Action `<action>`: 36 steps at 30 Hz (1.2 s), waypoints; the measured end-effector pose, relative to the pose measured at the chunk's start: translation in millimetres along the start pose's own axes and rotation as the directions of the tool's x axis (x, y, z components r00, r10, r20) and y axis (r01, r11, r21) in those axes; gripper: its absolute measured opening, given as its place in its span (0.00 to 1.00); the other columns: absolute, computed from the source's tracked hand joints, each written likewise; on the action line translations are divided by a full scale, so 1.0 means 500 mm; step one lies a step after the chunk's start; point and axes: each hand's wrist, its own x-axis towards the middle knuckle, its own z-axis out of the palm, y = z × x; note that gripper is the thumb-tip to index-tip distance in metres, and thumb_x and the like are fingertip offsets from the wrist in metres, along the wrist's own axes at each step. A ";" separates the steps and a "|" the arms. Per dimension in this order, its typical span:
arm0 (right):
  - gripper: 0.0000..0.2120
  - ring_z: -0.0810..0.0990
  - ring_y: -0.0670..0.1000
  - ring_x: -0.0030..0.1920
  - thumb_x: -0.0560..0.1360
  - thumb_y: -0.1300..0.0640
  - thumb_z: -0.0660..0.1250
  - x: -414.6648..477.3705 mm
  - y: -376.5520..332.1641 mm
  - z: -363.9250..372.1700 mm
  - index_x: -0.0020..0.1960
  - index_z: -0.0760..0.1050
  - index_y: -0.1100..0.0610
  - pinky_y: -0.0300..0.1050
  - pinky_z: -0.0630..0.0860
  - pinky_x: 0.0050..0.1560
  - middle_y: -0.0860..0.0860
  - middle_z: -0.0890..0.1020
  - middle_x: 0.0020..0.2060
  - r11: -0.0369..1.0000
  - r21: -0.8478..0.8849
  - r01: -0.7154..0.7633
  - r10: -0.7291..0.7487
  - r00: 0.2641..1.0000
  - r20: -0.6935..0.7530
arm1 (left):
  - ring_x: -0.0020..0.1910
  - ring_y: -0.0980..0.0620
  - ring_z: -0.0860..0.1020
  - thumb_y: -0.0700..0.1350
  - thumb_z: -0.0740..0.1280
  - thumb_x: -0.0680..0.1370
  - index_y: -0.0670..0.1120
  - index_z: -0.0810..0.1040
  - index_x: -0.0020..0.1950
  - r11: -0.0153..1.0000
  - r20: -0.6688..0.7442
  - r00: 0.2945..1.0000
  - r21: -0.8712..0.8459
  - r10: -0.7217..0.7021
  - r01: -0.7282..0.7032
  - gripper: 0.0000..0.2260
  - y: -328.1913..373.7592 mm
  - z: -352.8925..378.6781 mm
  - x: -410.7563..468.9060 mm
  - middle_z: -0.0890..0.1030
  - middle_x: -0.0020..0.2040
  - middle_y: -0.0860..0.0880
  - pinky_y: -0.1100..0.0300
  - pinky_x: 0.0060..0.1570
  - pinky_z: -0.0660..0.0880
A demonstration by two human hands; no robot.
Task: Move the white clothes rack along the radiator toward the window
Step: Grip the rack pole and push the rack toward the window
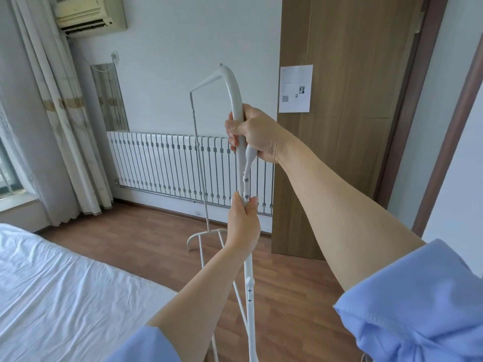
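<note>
both hands gripped the near upright of the white clothes rack [236, 95].
the right hand [254, 135] was wrapped around the post just below its top bend; the left hand [243, 218] was clenched on it lower down. the rack stood on the wood floor [146, 239] between bed [65, 283] and radiator [167, 163], its long axis running from the person towards the radiator.

An air conditioner [90, 15] is mounted high on the wall. Below it, a narrow mirror [109, 96] leans against the same wall. Curtains [52, 108] hang left of the mirror, beside the window corner. A wooden door panel [345, 113], well right of the mirror, carries a printed sheet [295, 88]. A bed [60, 291] with white sheeting stands on the wood-pattern floor [146, 236].
</note>
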 end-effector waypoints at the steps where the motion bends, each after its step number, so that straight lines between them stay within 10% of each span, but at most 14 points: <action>1: 0.08 0.68 0.51 0.30 0.77 0.69 0.58 0.014 0.009 -0.008 0.43 0.63 0.58 0.47 0.72 0.37 0.54 0.68 0.32 1.000 -0.001 -0.003 0.003 1.000 0.001 | 0.28 0.52 0.63 0.49 0.57 0.80 0.45 0.63 0.42 1.000 -0.007 1.000 0.001 0.003 -0.003 0.10 -0.006 0.007 0.015 0.65 0.32 0.50 0.64 0.23 0.65; 36: 0.09 0.69 0.51 0.30 0.77 0.69 0.59 0.420 0.266 -0.268 0.42 0.64 0.57 0.46 0.73 0.37 0.54 0.69 0.32 0.998 0.051 0.045 -0.054 0.983 0.176 | 0.28 0.52 0.62 0.45 0.56 0.80 0.43 0.61 0.42 0.997 -0.204 0.979 0.070 0.026 -0.012 0.10 -0.130 0.248 0.457 0.65 0.34 0.48 0.69 0.19 0.62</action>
